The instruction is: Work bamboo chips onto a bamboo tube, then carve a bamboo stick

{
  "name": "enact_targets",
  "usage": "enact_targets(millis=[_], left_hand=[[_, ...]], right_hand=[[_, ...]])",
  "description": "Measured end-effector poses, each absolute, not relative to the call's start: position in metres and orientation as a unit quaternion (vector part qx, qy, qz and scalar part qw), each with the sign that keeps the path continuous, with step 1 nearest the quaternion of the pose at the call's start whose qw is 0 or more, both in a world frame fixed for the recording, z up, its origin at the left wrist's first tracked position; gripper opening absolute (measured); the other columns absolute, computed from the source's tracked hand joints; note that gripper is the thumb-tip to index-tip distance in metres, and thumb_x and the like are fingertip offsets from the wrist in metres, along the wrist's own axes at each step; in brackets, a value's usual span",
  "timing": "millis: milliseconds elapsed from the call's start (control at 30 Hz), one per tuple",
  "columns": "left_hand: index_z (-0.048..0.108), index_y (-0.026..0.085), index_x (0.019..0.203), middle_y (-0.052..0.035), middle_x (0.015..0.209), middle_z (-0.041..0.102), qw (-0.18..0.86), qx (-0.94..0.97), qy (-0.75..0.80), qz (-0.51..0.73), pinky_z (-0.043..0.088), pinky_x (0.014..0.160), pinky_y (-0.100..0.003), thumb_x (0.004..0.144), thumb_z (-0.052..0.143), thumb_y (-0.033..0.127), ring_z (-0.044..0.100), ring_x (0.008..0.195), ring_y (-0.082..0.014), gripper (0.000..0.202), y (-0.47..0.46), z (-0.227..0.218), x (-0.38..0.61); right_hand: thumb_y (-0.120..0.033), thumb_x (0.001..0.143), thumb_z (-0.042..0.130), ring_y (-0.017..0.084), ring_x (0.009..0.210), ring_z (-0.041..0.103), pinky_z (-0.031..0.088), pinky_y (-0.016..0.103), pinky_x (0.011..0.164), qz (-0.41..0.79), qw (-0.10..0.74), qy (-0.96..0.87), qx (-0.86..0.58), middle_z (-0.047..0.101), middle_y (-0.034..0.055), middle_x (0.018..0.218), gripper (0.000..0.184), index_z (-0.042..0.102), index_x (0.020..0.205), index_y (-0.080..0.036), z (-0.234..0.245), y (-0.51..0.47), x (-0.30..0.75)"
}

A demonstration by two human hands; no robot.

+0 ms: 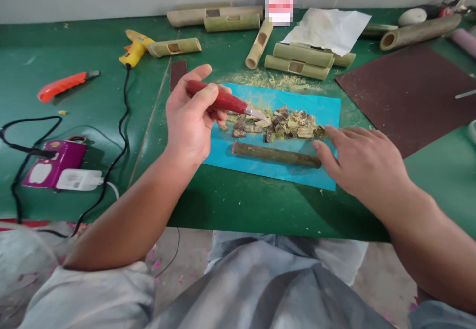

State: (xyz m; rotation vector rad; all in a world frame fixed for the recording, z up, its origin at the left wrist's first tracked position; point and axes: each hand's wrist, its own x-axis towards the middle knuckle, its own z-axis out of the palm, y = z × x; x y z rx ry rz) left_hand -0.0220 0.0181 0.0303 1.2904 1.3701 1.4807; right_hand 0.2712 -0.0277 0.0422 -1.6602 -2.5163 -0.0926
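My left hand (197,113) is closed around the red handle of a carving knife (228,100), its blade pointing right over a pile of bamboo chips (292,122). Just below the pile, a dark green bamboo tube (275,154) lies on a blue sheet (226,155). My right hand (366,158) rests palm down at the sheet's right edge. Its fingers are stretched out, with the thumb and fingertips near the tube's right end and the chips. Nothing shows in that hand; whether the thumb touches the tube I cannot tell.
Several cut bamboo tubes (232,22) lie along the back, some under white paper (323,29). To the left are a yellow glue gun (136,49), an orange utility knife (63,86) and a purple power socket (70,153) with cords. A brown sheet (412,96) lies right.
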Motion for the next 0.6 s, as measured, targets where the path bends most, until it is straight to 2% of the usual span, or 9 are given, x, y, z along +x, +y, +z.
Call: enact_targets(millis=[167,367,467,600], left_hand=[[0.059,0.025,0.12,0.0014,0.09,0.073,0.398,0.466,0.51,0.604,0.043,0.052,-0.025,0.079,0.08,0.047,0.062,0.064,-0.0108,0.052,0.021,0.027,-0.023],[0.063,0.024,0.117,0.0009,0.087,0.074,0.441,0.445,0.453,0.635,0.045,0.054,-0.025,0.074,0.085,0.035,0.065,0.068,-0.013,0.05,0.02,0.027,-0.019],[0.068,0.026,0.11,-0.0001,0.091,0.075,0.458,0.454,0.446,0.621,0.047,0.055,-0.027,0.07,0.086,0.032,0.068,0.076,-0.0159,0.044,0.019,0.028,-0.018],[0.074,0.026,0.09,-0.0002,0.094,0.076,0.473,0.453,0.447,0.61,0.048,0.055,-0.028,0.073,0.08,0.034,0.066,0.075,-0.016,0.02,0.015,0.035,-0.014]], right_hand=[[-0.053,0.101,0.036,0.038,0.1,0.069,0.049,0.052,0.085,-0.008,0.065,-0.824,-0.562,0.076,0.0206,0.095,0.061,0.063,0.134,-0.009,0.042,-0.026,0.271],[-0.053,0.102,0.031,0.038,0.112,0.064,0.048,0.052,0.09,-0.036,0.046,-0.819,-0.571,0.075,0.0213,0.109,0.066,0.058,0.138,-0.006,0.035,-0.016,0.274],[-0.055,0.101,0.034,0.038,0.111,0.064,0.047,0.052,0.091,-0.052,0.088,-0.819,-0.565,0.075,0.0199,0.111,0.063,0.061,0.135,-0.009,0.033,-0.01,0.278],[-0.053,0.097,0.049,0.035,0.105,0.064,0.049,0.048,0.088,-0.052,0.201,-0.835,-0.509,0.073,0.0192,0.112,0.052,0.068,0.123,-0.012,0.038,-0.01,0.275]])
